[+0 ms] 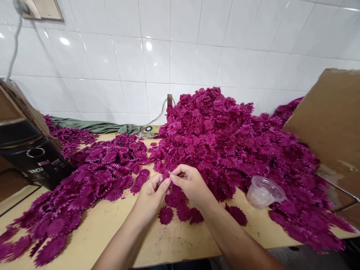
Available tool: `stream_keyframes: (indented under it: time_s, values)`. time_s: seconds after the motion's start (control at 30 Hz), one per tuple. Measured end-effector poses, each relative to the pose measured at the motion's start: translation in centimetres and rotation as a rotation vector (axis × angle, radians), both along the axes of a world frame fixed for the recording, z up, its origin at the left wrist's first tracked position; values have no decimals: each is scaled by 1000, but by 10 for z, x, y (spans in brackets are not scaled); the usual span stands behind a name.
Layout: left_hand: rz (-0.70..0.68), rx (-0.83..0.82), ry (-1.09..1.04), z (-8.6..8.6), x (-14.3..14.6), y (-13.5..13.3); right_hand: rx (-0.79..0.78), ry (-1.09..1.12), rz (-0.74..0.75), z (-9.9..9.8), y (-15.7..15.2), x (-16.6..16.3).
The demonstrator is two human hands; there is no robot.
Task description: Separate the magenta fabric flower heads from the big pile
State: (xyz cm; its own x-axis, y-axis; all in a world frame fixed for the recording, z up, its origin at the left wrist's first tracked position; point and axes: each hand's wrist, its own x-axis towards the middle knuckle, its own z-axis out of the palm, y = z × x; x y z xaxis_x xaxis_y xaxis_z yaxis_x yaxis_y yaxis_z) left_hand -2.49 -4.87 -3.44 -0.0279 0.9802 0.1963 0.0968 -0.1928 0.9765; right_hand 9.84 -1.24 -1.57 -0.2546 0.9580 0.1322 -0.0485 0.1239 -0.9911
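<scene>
My left hand [152,193] and my right hand [189,183] meet above the wooden table [180,240], fingertips pinched together on a small magenta fabric flower piece [166,175]. Only a sliver of it shows between the fingers. Right below my hands lie a few loose flat magenta flower pieces [165,215]. A tall heap of assembled magenta flowers [225,131] rises just behind and to the right. A flatter spread of magenta petal layers [92,176] covers the table to the left.
A clear plastic cup [264,192] lies tipped on its side at the right. A cardboard sheet [329,127] leans at the far right. A black appliance [30,153] stands at the left. Behind is a white tiled wall [168,48] with a cable and green cloth [95,126].
</scene>
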Motion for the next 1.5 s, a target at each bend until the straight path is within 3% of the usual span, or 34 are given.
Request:
stream_keyframes:
  time_s: [0.1, 0.33, 0.53, 0.63, 0.73, 0.83, 0.93, 1.0, 1.1, 1.2, 1.4, 1.47, 1.5]
  values:
    - [-16, -7, -3, -3, 2, -3, 38, -50, -214, 1, 7, -1]
    - [81, 33, -78, 5, 5, 2, 135, -93, -354, 1, 23, -20]
    - [144, 35, -243, 3, -10, -24, 179, -198, -644, -4, 52, 6]
    - [186, -5, -222, 5, -18, -27, 220, -238, -593, -11, 50, 14]
    - [134, -45, -189, 9, -17, -20, 377, -338, -537, -14, 31, 10]
    - [50, -59, -124, 8, -10, -12, 563, -456, -450, -7, 7, 6]
    - [69, -43, -115, 3, -5, -5, 614, -483, -325, 3, -14, 5]
    - [75, -32, -137, 0, -3, -1, 539, -460, -182, 6, -23, 2]
    - [48, -49, -177, -2, -1, 0, 223, -262, 92, 4, -23, -2]
    - [24, -80, -195, 0, 0, -3, -14, -57, 210, 2, -16, -4]
    - [-25, -84, -127, 1, -2, -5, -68, 37, 174, -1, -10, -9]
    - [14, -55, -48, 1, 1, -9, 2, -8, 78, -2, -4, -7]
    - [24, -43, -16, 2, 2, -13, 63, -50, -43, -1, 3, -3]
